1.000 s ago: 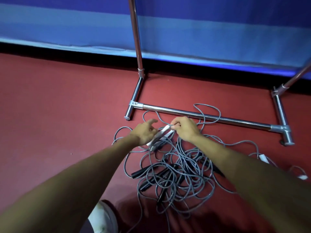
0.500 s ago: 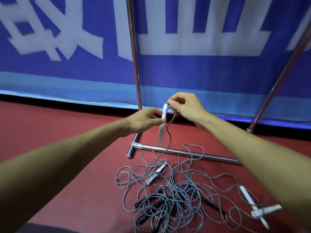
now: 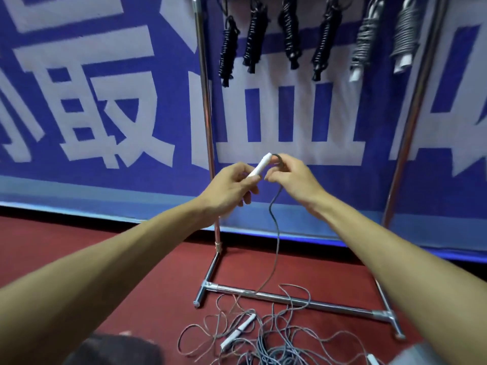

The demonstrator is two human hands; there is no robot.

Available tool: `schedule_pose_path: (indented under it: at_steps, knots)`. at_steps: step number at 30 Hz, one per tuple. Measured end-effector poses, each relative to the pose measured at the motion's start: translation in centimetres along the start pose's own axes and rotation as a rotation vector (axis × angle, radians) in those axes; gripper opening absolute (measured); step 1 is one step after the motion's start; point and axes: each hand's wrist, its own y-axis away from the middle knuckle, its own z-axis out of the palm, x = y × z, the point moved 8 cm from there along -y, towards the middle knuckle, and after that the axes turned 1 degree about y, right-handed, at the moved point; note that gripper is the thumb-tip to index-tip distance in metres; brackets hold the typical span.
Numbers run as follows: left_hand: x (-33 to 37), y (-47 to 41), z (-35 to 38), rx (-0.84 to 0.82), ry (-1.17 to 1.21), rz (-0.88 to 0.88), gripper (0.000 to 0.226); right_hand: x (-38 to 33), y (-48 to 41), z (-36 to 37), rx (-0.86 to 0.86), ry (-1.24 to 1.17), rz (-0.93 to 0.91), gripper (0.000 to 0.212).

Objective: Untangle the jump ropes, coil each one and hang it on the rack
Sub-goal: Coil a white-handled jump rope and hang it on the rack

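Down by the feet, a tangle of grey ropes lies on the red floor. 1 loose handle, white, lies among the loops on the left side of the pile, and a second handle shows at the bottom right edge. Just beyond the pile runs the rack's base bar, with a few loops lying across it.

A single grey cord climbs from the pile, crosses the bar and rises to the 2 hands. The left hand has its fingers curled round the lower end of a raised handle, white and tilted up to the right. The right hand pinches the cord at the handle's top end, where it bends out in a small loop.

Behind the hands stands the rack's left upright. Higher up, 6 coiled ropes hang in a row: 4 black coils and, to their right, 2 grey coils with white handles. A blue banner with big white characters backs it all.
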Motion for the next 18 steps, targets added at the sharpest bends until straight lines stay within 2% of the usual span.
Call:
schedule_pose_path:
  at_steps: [4,8,12,14,18]
  knots:
    - [-1.6,-0.5,1.3,-0.019,0.036,0.009,0.008,2.9,0.4,1.0,-0.024,0.034,0.105,0.026]
    - [-4.5,-1.7,1.1,-0.034,0.111,0.003,0.009,7.3,1.3,4.8,-0.328,0.184,0.276,0.030]
    - [-7.0,-2.7,0.7,-0.077,0.031,0.012,0.007,11.4,1.6,8.2,-0.468,0.235,0.355,0.036]
    - [-8.3,-3.1,0.3,-0.057,0.041,0.023,0.006,12.8,1.5,9.4,-0.449,0.244,0.386,0.038]
    - [-10.4,-3.1,0.0,-0.054,0.080,0.032,0.011,15.3,1.5,11.2,-0.343,0.246,0.424,0.025]
